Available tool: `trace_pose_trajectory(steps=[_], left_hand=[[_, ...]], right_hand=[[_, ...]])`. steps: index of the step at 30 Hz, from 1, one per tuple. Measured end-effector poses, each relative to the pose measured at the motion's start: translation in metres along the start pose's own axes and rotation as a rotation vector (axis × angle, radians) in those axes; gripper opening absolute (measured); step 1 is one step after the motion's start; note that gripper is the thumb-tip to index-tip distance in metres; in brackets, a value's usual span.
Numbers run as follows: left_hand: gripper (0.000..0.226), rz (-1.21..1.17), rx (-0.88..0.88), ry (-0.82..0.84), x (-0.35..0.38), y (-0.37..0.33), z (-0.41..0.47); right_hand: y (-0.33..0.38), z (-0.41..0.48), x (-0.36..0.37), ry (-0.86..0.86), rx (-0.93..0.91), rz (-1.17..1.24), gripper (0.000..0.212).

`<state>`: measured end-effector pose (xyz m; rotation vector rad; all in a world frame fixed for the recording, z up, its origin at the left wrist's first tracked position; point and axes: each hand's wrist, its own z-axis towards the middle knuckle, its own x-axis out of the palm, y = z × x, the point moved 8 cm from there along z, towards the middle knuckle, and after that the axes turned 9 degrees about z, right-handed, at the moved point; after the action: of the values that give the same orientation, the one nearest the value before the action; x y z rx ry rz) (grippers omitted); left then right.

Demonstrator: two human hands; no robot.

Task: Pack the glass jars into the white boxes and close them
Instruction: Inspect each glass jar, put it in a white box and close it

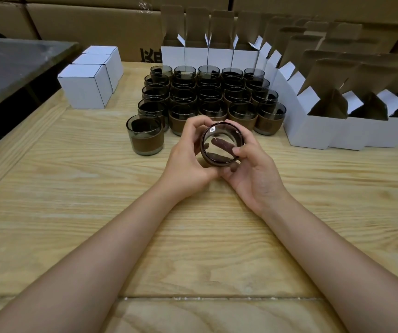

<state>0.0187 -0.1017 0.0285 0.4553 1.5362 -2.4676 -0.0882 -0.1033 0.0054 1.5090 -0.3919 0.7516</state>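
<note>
Gripping a smoky glass jar [222,146], its round mouth facing the camera, are the left hand [188,162] and right hand [253,171].

Likely a packing warehouse: stacked brown cartons [92,22] behind a wooden table [73,188].

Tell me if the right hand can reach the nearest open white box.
Probably yes: only table lies between the right hand and that box, though it grips the jar with the left hand.
</note>
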Motion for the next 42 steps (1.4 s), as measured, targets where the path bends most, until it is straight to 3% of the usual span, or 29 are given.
trace_pose_trajectory(steps=[8, 15, 26, 35, 42], left_hand=[[0.074, 0.139, 0.068, -0.049, -0.003, -0.003, 0.0], [0.077, 0.165, 0.094, -0.053, -0.002, -0.002, 0.0], [0.076, 0.192, 0.054, -0.039, -0.006, -0.001, 0.0], [0.076, 0.142, -0.002, -0.005, -0.005, -0.001, -0.002], [0.078, 0.114, -0.019, 0.009, -0.003, 0.0, -0.001]], right_hand=[[0.003, -0.002, 0.005, 0.064, -0.027, 0.034, 0.044], [0.002, 0.0, -0.004, -0.059, -0.02, 0.021, 0.032], [-0.007, -0.002, -0.017, -0.284, 0.075, -0.042, 0.046], [-0.004, -0.001, -0.016, -0.26, 0.069, -0.107, 0.049], [0.0, -0.004, -0.01, -0.254, 0.022, -0.129, 0.086]])
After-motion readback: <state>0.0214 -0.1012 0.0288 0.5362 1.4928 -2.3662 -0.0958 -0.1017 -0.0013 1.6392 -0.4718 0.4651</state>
